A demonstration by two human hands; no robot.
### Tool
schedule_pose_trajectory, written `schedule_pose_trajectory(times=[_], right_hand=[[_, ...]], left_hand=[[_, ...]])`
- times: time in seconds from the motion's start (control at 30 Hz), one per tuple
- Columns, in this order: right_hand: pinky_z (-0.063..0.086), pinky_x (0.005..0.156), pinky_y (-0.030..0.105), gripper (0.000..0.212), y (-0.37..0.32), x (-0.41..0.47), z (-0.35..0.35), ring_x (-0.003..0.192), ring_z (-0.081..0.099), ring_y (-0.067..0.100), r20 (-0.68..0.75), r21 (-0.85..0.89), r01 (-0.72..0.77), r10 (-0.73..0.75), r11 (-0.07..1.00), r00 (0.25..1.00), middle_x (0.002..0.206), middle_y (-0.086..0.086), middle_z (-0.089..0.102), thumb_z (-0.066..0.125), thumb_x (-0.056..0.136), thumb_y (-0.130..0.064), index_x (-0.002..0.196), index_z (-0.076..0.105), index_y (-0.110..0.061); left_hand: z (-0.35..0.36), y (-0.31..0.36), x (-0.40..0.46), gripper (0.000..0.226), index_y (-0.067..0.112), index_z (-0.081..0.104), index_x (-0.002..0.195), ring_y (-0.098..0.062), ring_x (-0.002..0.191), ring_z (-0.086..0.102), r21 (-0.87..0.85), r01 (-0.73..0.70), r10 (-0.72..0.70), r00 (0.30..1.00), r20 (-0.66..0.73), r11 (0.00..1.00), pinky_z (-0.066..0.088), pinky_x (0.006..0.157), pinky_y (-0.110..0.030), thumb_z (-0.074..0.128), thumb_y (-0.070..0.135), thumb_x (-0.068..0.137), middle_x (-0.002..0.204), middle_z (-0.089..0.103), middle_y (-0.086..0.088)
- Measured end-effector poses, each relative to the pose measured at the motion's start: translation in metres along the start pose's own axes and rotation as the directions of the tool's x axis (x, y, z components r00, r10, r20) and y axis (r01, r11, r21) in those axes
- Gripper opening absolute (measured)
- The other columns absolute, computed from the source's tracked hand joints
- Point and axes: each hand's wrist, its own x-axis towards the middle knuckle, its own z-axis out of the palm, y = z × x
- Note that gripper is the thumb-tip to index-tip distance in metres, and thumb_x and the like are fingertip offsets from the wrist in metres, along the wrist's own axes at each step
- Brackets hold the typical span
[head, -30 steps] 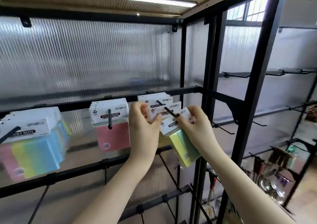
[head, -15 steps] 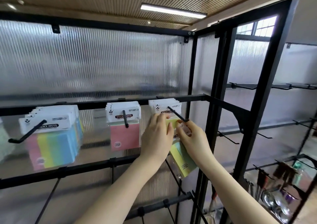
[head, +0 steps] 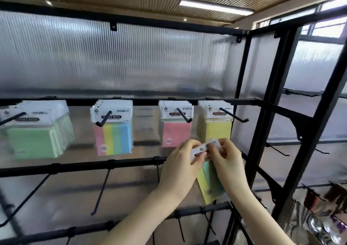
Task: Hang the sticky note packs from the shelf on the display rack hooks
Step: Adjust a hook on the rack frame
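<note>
Four upper-row hooks already carrying packs: green stack [head: 35, 137] at left, striped stack [head: 113, 132], pink stack [head: 175, 126], yellow stack [head: 216, 124] right of centre. Left hand [head: 180, 167] and right hand [head: 228, 166] both pinching header of loose pack [head: 210, 181] at lower centre, hanging from no hook. Lower-row hooks [head: 101, 190] sitting bare; this pack likely remaining to hang.

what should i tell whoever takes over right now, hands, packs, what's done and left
Left hand and right hand both pinch the white header of one sticky note pack, held below the top rail, off any hook.
Done: the top row holds green packs, striped packs, pink packs and yellow packs.
Left: hang the held pack; the lower hooks are bare.
</note>
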Motion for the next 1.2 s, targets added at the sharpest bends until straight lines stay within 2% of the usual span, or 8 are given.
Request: schedule_pose_trajectory(times=[0.1, 0.2, 0.33, 0.43, 0.57, 0.83, 1.07, 1.2], right_hand=[[0.039, 0.054, 0.026, 0.015, -0.021, -0.019, 0.027, 0.060, 0.050, 0.020, 0.041, 0.092, 0.035, -0.039, 0.995, 0.998, 0.069, 0.010, 0.060, 0.056, 0.093, -0.013, 0.080, 0.056, -0.007], [0.037, 0.053, 0.016, 0.016, -0.049, -0.033, 0.057, 0.057, 0.047, 0.005, 0.013, 0.153, 0.098, -0.101, 0.983, 0.995, 0.067, 0.003, 0.058, 0.057, 0.094, -0.018, 0.079, 0.056, -0.011], [0.037, 0.056, 0.014, 0.023, -0.090, -0.039, 0.093, 0.059, 0.045, 0.002, -0.096, 0.298, 0.142, -0.118, 0.944, 0.988, 0.064, -0.008, 0.053, 0.057, 0.095, -0.016, 0.073, 0.052, -0.021], [0.033, 0.054, 0.013, 0.030, -0.112, -0.040, 0.115, 0.055, 0.039, 0.000, -0.137, 0.356, 0.177, -0.137, 0.918, 0.981, 0.059, -0.015, 0.047, 0.056, 0.095, -0.015, 0.069, 0.044, -0.023], [0.030, 0.051, 0.012, 0.035, -0.127, -0.048, 0.136, 0.053, 0.033, -0.001, -0.117, 0.386, 0.230, -0.200, 0.893, 0.973, 0.057, -0.016, 0.039, 0.055, 0.096, -0.018, 0.067, 0.035, -0.024], [0.030, 0.048, 0.011, 0.038, -0.130, -0.045, 0.153, 0.048, 0.034, -0.002, 0.049, 0.332, 0.173, -0.200, 0.927, 0.978, 0.051, -0.020, 0.041, 0.057, 0.095, -0.018, 0.066, 0.034, -0.024], [0.030, 0.048, 0.014, 0.034, -0.119, -0.045, 0.156, 0.051, 0.034, 0.001, 0.093, 0.300, 0.148, -0.184, 0.942, 0.979, 0.054, -0.012, 0.041, 0.059, 0.093, -0.021, 0.067, 0.039, -0.013], [0.033, 0.050, 0.016, 0.029, -0.120, -0.044, 0.154, 0.055, 0.039, 0.002, 0.103, 0.330, 0.160, -0.204, 0.930, 0.973, 0.058, -0.002, 0.049, 0.060, 0.093, -0.022, 0.071, 0.047, -0.008]], left_hand=[[-0.037, -0.003, -0.020, 0.016, 0.028, 0.056, 0.097, 0.005, 0.086, 0.060, -0.239, 0.104, -0.124, 0.990, -0.068, 0.965, 0.042, 0.068, -0.007, 0.066, 0.033, 0.086, 0.092, 0.063, 0.015], [-0.076, -0.003, -0.034, 0.031, 0.026, 0.056, 0.096, 0.002, 0.080, 0.062, -0.389, 0.130, -0.220, 0.956, -0.196, 0.912, 0.043, 0.067, -0.007, 0.062, 0.049, 0.076, 0.084, 0.065, 0.009], [-0.115, -0.003, -0.044, 0.035, 0.024, 0.057, 0.101, -0.006, 0.081, 0.065, -0.489, 0.124, -0.283, 0.922, -0.266, 0.864, 0.046, 0.068, -0.012, 0.067, 0.051, 0.081, 0.089, 0.069, 0.003], [-0.136, -0.005, -0.045, 0.029, 0.025, 0.058, 0.099, -0.003, 0.081, 0.065, -0.495, 0.081, -0.272, 0.905, -0.327, 0.865, 0.046, 0.071, -0.011, 0.067, 0.046, 0.081, 0.089, 0.070, 0.008], [-0.159, -0.008, -0.046, 0.022, 0.014, 0.058, 0.087, -0.002, 0.059, 0.047, -0.388, -0.010, -0.179, 0.876, -0.447, 0.922, 0.038, 0.056, -0.011, 0.057, 0.036, 0.090, 0.065, 0.053, 0.007], [-0.163, -0.027, -0.040, 0.020, 0.002, 0.047, 0.085, -0.006, 0.050, 0.034, -0.304, 0.057, -0.208, 0.848, -0.488, 0.951, 0.030, 0.050, -0.013, 0.042, 0.017, 0.098, 0.058, 0.037, 0.009], [-0.156, -0.043, -0.040, 0.023, 0.008, 0.042, 0.077, -0.004, 0.050, 0.034, -0.315, 0.095, -0.245, 0.842, -0.480, 0.944, 0.031, 0.049, -0.014, 0.044, 0.016, 0.098, 0.056, 0.039, 0.009], [-0.159, -0.042, -0.039, 0.026, 0.015, 0.042, 0.073, -0.004, 0.050, 0.037, -0.322, 0.049, -0.212, 0.843, -0.494, 0.945, 0.032, 0.050, -0.012, 0.048, 0.033, 0.091, 0.057, 0.045, 0.012]])
